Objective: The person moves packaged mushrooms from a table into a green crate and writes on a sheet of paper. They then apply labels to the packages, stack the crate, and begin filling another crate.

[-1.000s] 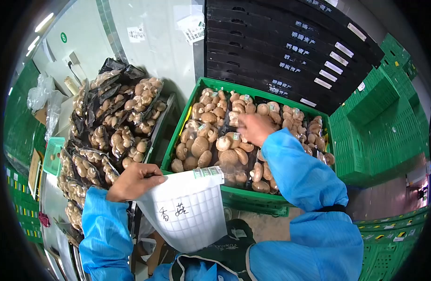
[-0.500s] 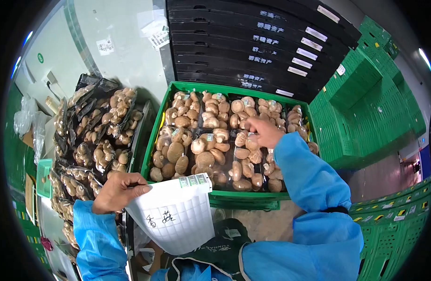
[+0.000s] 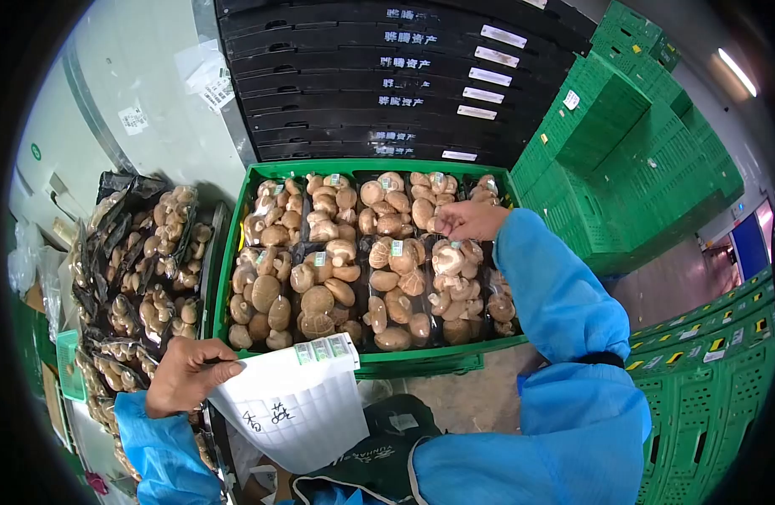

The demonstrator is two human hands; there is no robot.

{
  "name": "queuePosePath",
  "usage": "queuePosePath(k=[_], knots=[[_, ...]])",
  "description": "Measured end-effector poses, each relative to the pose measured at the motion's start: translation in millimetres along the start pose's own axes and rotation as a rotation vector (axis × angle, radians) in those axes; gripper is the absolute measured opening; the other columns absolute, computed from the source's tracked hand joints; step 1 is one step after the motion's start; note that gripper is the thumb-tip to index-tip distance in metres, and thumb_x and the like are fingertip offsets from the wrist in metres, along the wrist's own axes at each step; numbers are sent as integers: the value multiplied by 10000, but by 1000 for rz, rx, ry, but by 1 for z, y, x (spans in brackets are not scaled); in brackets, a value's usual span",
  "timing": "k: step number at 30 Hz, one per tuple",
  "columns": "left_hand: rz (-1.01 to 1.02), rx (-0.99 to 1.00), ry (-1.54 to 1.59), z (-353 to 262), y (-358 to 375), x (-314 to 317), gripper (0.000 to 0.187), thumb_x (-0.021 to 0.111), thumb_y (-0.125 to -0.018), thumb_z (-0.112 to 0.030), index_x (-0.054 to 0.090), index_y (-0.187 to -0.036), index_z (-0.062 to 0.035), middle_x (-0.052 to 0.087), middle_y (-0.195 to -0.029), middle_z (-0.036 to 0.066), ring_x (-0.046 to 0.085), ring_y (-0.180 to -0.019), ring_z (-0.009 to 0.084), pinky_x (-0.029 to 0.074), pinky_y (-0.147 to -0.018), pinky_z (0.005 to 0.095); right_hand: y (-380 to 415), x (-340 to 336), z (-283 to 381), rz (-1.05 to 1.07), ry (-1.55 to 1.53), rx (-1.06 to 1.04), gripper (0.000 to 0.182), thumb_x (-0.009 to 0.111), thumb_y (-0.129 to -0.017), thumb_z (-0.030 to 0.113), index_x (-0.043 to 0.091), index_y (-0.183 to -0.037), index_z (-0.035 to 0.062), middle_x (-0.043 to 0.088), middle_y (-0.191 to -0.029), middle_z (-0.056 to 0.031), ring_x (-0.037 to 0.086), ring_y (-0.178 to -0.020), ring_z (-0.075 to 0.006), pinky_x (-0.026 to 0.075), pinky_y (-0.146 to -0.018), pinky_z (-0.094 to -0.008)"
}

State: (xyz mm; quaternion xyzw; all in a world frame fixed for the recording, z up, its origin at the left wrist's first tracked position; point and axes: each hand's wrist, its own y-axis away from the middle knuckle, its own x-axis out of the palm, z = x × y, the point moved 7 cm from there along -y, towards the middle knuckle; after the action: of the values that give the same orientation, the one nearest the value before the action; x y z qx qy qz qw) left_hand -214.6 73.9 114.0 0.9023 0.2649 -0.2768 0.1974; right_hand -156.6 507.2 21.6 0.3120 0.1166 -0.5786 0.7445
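Note:
Wrapped trays of brown mushrooms fill a green crate in front of me; several of them bear small labels. My left hand pinches the upper left corner of a white label sheet, which has handwriting and a row of green-and-white stickers at its top edge. Over the right part of the crate, my right hand has its fingers closed together against a pack in the back row. Whatever lies between those fingertips is too small to make out.
More mushroom packs are heaped at the left. Black crates are stacked behind the green crate. Green crates stand at the right, with others at the lower right.
The view has shifted, so the crate appears further left. My right hand has moved off the front-row pack, where a label now shows, to the pack beside it at the back.

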Motion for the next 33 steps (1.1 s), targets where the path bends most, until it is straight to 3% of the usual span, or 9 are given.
queuePosePath(k=[12, 16, 19, 21, 22, 25, 26, 29, 33], knots=[[91, -5, 34, -16, -11, 18, 173, 671, -834, -140, 649, -859, 30, 633, -698, 81, 568, -653, 105, 445, -585, 262, -3, 6, -1, -24, 75, 21, 292, 494, -724, -36, 556, -1005, 14, 562, -895, -54, 510, -806, -130, 451, -698, -279], [86, -33, 56, -12, -8, 20, 180, 670, -835, -143, 647, -865, 33, 634, -710, 81, 567, -660, 103, 447, -589, 264, -7, 11, -8, -19, 210, -2, 278, 541, -759, -48, 520, -1028, 17, 523, -930, -69, 496, -849, -145, 442, -738, -277], [81, -45, 36, -10, -4, 19, 184, 676, -831, -144, 644, -864, 34, 634, -716, 79, 568, -662, 100, 448, -592, 261, 2, 8, -11, -149, 291, 53, 258, 581, -756, -45, 514, -995, 30, 513, -901, -80, 485, -815, -149, 441, -713, -295], [69, -35, 28, -11, 0, 16, 177, 674, -831, -138, 642, -863, 33, 633, -718, 77, 568, -663, 100, 448, -591, 261, 13, -18, -14, -525, 406, -62, 257, 621, -750, -34, 504, -970, 33, 511, -887, -92, 485, -777, -150, 443, -696, -314], [61, -28, 24, -11, 2, 15, 169, 672, -832, -132, 640, -862, 32, 633, -720, 75, 568, -663, 100, 448, -590, 260, 21, -26, -17, -587, 167, -35, 200, 633, -769, 16, 509, -926, 24, 525, -840, -89, 502, -750, -155, 446, -675, -320], [21, -40, -6, -14, 4, 11, 146, 662, -832, -116, 639, -858, 26, 635, -716, 83, 577, -660, 109, 451, -586, 265, 32, -5, 7, -432, 304, 5, 151, 590, -823, 111, 523, -899, -2, 579, -849, -125, 577, -800, -223, 466, -705, -347], [19, 14, -64, -17, 2, 10, 132, 655, -830, -112, 643, -862, 16, 636, -715, 92, 589, -652, 124, 459, -587, 272, 33, 8, 30, -407, 205, -33, 165, 598, -835, 128, 546, -916, -6, 588, -858, -117, 579, -800, -202, 470, -713, -337], [57, 104, -46, -24, -7, 13, 133, 646, -838, -129, 644, -865, 1, 635, -720, 104, 601, -645, 147, 465, -587, 289, 34, 52, 124, -148, -83, -233, 274, 598, -870, 188, 585, -1068, 0, 621, -955, -106, 594, -861, -166, 483, -770, -314], [76, 159, -91, -39, -18, 16, 120, 636, -845, -123, 646, -883, -10, 629, -723, 115, 615, -639, 177, 464, -581, 303, 31, 123, 186, 128, 83, -460, 265, 609, -851, 198, 583, -1027, 3, 599, -907, -128, 579, -882, -228, 459, -774, -340]])
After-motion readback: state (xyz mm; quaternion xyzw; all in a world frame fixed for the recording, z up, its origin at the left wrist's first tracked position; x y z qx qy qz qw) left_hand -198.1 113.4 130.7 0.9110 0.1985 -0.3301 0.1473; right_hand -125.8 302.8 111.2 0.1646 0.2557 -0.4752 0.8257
